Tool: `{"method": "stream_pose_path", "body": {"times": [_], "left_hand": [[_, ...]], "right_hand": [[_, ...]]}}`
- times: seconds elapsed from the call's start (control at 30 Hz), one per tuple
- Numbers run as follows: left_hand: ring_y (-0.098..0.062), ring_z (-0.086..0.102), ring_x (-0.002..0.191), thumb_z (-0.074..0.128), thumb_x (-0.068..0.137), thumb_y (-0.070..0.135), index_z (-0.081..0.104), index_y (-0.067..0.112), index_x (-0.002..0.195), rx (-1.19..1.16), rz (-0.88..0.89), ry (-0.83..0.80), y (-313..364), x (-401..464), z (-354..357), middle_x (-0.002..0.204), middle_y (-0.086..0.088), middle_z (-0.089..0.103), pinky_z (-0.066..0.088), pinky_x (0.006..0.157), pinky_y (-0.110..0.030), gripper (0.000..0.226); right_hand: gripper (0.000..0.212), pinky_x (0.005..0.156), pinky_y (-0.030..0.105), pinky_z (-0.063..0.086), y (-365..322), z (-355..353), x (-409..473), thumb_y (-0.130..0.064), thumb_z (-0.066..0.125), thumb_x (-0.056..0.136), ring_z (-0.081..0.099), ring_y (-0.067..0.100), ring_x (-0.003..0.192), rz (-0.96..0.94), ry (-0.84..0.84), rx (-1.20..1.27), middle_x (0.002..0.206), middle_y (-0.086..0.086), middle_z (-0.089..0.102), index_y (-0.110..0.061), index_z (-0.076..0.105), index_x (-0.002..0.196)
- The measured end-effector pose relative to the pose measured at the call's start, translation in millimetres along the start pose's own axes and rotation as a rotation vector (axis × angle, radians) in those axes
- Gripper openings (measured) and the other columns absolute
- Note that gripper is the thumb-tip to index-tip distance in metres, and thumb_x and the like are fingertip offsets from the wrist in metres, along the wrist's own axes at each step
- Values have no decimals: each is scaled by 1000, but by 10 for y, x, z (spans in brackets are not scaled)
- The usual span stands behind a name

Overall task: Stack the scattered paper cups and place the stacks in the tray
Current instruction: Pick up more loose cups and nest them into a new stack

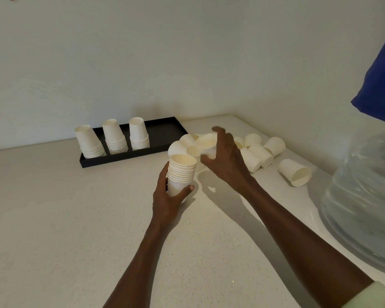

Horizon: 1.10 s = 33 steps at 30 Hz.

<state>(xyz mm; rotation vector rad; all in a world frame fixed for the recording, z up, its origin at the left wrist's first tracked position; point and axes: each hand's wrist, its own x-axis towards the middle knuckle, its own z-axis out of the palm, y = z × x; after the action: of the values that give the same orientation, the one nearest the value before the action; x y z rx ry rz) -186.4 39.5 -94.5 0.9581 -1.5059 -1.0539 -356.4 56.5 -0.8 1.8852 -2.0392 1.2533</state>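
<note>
A smooth, pale, faintly speckled counter is seen, meeting plain white walls at a far right corner. A shallow, rectangular black tray is set at the far side against the wall; 3 stacks of white paper cups are stood upside down in its left half: a left stack, a middle stack and a right stack, each tapered, with ribbed rims bunched at the base. The right half of the tray is bare.

Loose white cups are scattered on their sides to the right of the tray, some touching one another, and 1 single cup is lain apart nearer the right edge, its mouth turned near. A clear, ridged plastic water bottle is stood at the right, under a blue cloth. The cluster of cups beyond the right hand is partly hidden by it.

An upright stack of nested cups, mouths up, is gripped low by the left hand, fingers and thumb curled round it. A single cup is held from above in the spread, curved fingers of the right hand, just right of and beyond that stack.
</note>
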Motion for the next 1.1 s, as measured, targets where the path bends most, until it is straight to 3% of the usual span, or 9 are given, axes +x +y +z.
{"method": "stream_pose_path", "body": {"times": [0.07,0.2,0.43,0.57,0.67,0.77,0.87,1.0,1.1], "left_hand": [[19,50,106,77,72,42,33,41,138,-10,0,4,6,-8,6,125,37,45,43,73,1,79],[-1,53,114,78,76,34,34,35,142,-25,-10,4,-12,0,7,137,19,48,45,92,-16,79],[4,56,108,75,69,44,38,39,135,-92,-92,12,-85,16,23,126,28,51,47,92,-25,77],[-11,54,118,76,68,46,36,35,141,-96,-80,27,-112,36,8,137,16,50,48,99,-39,84],[-12,52,122,81,73,39,34,38,142,-75,-31,23,-87,45,-5,139,17,49,48,99,-35,83],[-11,50,124,80,76,34,32,36,143,-61,-18,44,-58,48,-13,141,15,47,46,102,-34,83],[-9,51,123,79,77,33,32,35,144,-51,-16,61,-56,56,-14,142,15,46,45,99,-26,81],[4,50,115,77,77,36,32,36,142,-8,-16,67,-45,62,-10,136,24,45,41,85,-3,79],[9,50,112,78,77,36,32,38,141,5,-21,67,-55,62,-14,135,25,44,39,83,-1,78]], "right_hand": [[81,82,22,42,-178,-64,94,-39,75,78,47,14,108,53,45,141,133,8,45,-20,30,142],[77,85,22,37,-429,-42,118,-45,67,84,44,13,115,85,10,241,140,5,42,-20,29,146],[73,105,33,36,-464,238,-161,-53,52,91,42,21,132,87,-334,150,148,4,39,-17,25,149],[62,112,43,32,-423,293,-222,-53,35,97,39,25,135,187,-448,261,150,6,37,-18,29,147],[44,108,44,39,-346,316,-130,-41,32,102,53,21,118,232,-285,476,132,10,55,-13,49,132],[42,106,40,41,-100,426,27,-35,41,101,51,22,118,226,-174,200,133,11,53,-13,47,136],[52,103,38,38,172,550,84,-37,51,97,44,28,124,149,-277,-105,140,14,44,-15,38,142],[44,94,37,44,359,684,82,-37,53,95,48,29,112,111,-288,-202,126,17,52,-11,49,131],[35,86,33,49,374,664,97,-33,53,96,56,25,100,139,-205,-152,114,16,60,-5,61,115]]}}
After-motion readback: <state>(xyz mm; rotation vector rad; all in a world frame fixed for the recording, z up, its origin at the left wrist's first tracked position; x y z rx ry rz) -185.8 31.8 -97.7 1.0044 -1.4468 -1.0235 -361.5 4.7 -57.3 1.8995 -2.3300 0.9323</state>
